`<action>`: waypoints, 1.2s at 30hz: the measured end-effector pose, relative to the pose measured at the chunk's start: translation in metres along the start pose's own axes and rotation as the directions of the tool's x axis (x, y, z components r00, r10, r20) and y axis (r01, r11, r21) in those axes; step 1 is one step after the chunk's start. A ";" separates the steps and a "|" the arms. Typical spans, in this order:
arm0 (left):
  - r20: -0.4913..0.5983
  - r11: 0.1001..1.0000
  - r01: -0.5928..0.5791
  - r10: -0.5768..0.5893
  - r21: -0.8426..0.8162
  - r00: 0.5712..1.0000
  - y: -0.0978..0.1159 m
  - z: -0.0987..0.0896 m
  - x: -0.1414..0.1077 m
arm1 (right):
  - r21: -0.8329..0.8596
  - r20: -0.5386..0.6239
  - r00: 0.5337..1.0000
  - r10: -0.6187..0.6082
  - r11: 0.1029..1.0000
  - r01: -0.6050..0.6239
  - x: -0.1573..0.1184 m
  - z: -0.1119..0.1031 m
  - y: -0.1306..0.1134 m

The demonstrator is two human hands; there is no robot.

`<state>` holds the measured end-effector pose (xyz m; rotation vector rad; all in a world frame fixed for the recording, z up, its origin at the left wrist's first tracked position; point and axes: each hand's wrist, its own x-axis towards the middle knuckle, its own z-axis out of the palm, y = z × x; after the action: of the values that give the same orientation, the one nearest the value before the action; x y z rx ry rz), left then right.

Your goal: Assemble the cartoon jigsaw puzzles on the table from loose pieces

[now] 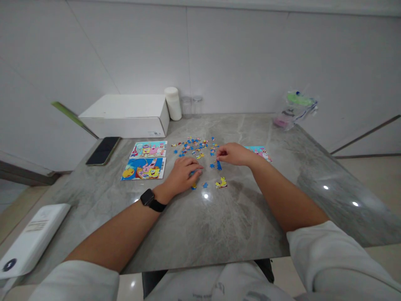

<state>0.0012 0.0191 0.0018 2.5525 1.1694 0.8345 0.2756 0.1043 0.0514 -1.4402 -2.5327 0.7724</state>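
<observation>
Loose jigsaw puzzle pieces point(197, 145), mostly blue with some yellow and pink, lie spread on the grey table. My left hand point(183, 174), with a black watch on its wrist, rests on the table, its fingers stretched out and thumb apart; bits of blue and yellow pieces show under and beside it. My right hand point(233, 154) has its fingertips pinched together at a small puzzle piece, partly hidden, just above a joined blue strip point(219, 165). Nearer me lie a joined yellow cluster point(221, 182) and a single blue piece point(205, 184).
Two cartoon picture cards point(148, 149) lie left of the pieces; another card point(260, 152) is partly behind my right forearm. A phone point(103, 151), white box point(125, 115), white cylinder point(173, 103), clear jars point(196, 107), plastic bag point(294, 110) and white device point(34, 236) stand around.
</observation>
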 end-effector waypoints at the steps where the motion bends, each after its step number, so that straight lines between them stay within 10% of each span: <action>1: 0.010 1.000 -0.013 0.013 0.010 1.000 0.001 0.001 -0.001 | -0.020 0.003 1.000 0.000 1.000 0.000 0.001 0.001 0.000; 14: 0.058 0.990 0.004 -0.013 0.143 0.998 0.011 -0.023 0.034 | -0.095 -0.025 0.999 -0.036 0.995 0.033 -0.003 -0.006 0.001; 36: 0.224 0.974 -0.155 0.117 0.164 0.968 0.029 0.021 0.029 | -0.093 -0.038 0.998 0.045 0.994 -0.048 0.005 0.009 0.004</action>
<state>0.0464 0.0226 0.0086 2.8123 1.0559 0.4823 0.2729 0.1067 0.0407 -1.5323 -2.5488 0.6354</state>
